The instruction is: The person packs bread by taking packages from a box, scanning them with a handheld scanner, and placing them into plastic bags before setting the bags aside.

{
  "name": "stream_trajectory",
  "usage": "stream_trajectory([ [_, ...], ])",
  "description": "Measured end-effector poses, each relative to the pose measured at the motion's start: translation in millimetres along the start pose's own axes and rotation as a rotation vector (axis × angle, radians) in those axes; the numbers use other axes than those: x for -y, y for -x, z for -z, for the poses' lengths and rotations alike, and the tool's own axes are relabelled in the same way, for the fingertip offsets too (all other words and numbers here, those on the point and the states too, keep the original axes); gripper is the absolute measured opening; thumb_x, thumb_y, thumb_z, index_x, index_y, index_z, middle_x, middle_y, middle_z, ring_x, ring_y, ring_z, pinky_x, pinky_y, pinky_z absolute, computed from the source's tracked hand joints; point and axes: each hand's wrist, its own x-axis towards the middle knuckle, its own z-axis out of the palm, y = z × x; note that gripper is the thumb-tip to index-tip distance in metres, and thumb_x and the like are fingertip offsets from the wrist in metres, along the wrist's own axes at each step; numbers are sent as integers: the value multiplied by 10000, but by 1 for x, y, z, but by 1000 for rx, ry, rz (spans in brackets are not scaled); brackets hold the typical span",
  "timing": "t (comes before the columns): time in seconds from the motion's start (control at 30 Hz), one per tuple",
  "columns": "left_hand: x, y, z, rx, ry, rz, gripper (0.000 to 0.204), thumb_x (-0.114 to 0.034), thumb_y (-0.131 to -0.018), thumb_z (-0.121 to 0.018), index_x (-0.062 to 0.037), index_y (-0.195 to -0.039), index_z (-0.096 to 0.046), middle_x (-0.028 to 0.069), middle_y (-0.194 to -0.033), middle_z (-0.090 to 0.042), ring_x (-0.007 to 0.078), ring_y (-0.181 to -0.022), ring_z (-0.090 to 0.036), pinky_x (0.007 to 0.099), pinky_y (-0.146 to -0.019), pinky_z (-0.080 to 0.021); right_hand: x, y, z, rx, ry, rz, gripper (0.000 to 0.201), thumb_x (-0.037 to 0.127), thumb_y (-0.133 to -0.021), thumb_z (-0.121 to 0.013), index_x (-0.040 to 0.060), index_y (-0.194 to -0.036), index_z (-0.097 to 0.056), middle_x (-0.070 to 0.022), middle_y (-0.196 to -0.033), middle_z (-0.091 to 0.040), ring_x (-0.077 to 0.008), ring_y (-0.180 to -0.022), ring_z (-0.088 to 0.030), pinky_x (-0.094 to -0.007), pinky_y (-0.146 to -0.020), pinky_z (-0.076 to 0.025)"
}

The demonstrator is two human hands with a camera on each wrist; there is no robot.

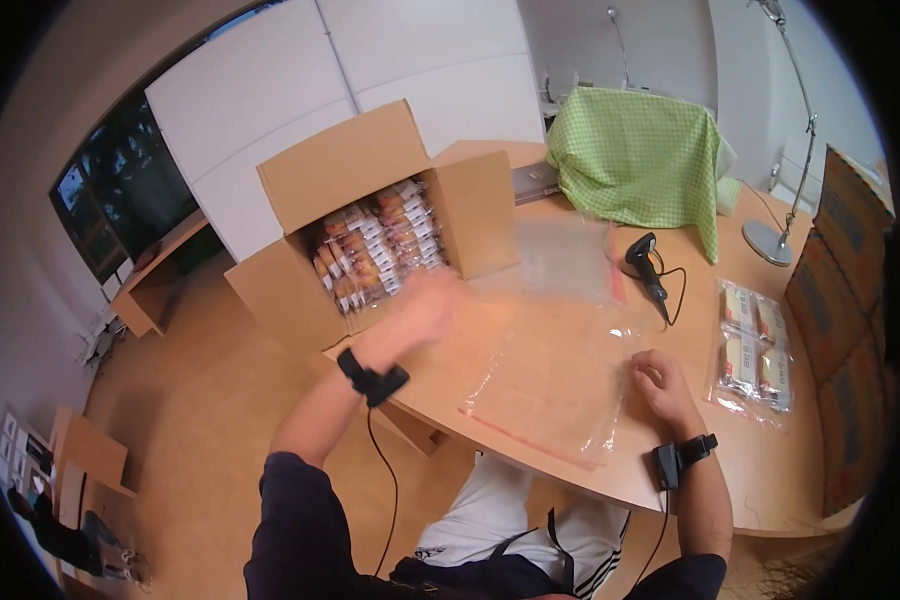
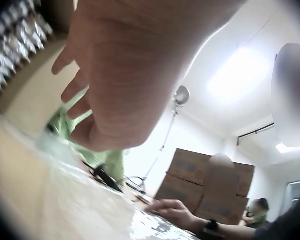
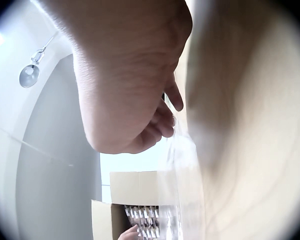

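Blurred in the head view, my left hand [image 1: 428,308] is at the near right side of an open cardboard box [image 1: 345,165] full of small clear packs [image 1: 380,245]. The left wrist view shows that hand [image 2: 117,95] with its fingers spread and loosely bent, nothing held. A flat clear plastic bag [image 1: 545,370] with a red strip along its near edge lies on the table. At its right edge rests my right hand [image 1: 662,388], fingers loosely curled. In the right wrist view the fingertips of that hand [image 3: 135,100] meet the plastic [image 3: 177,165], the thumb apart from them.
Another clear bag [image 1: 565,255] lies farther back, beside a black scanner [image 1: 648,275] with a cable. Four packs in clear plastic [image 1: 755,350] lie at the right, before stacked cardboard [image 1: 845,300]. A green checked cloth [image 1: 635,150] and a lamp base [image 1: 767,242] stand behind.
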Motion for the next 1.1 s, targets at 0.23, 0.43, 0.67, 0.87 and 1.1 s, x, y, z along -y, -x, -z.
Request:
stream_trajectory([
  [0.23,142,-6,3,-478,-307,448,348,-134,-761,-599,-12,-1087,-594,215,-1088,-629,352,-1089,-585,459,-922,-470,-3,-2,1,-58,-89,73,190,47,-804,-591,-33,-974,-619,-174,-1078,-619,-325,-1017,-605,-369,-912,-474],
  [0.43,173,5,-1,-319,-286,641,254,-192,-828,-575,-39,-1024,-628,184,-996,-680,342,-929,-672,458,-859,-513,-4,-1,2,-75,25,103,189,39,-782,-577,-22,-955,-620,-173,-1119,-595,-344,-1076,-579,-385,-948,-455],
  [0.67,184,21,-8,-364,-478,493,170,-121,-802,-576,-58,-949,-631,121,-867,-670,290,-844,-671,419,-762,-529,0,-2,2,-40,80,86,173,29,-787,-557,-25,-937,-625,-177,-1113,-592,-347,-1067,-577,-376,-937,-460],
  [0.87,143,40,11,-743,-442,243,160,-55,-776,-592,-37,-934,-606,123,-946,-665,265,-914,-647,396,-710,-527,-7,-2,-2,-84,56,61,149,19,-800,-533,-30,-912,-617,-187,-1101,-586,-349,-1044,-577,-378,-912,-467],
  [1.1,45,39,44,-842,167,355,65,-71,-905,-541,-9,-907,-560,157,-769,-641,316,-696,-633,399,-610,-497,-1,-2,-4,-124,77,73,131,-1,-804,-519,-29,-894,-611,-188,-1086,-588,-354,-1028,-582,-374,-903,-469],
])
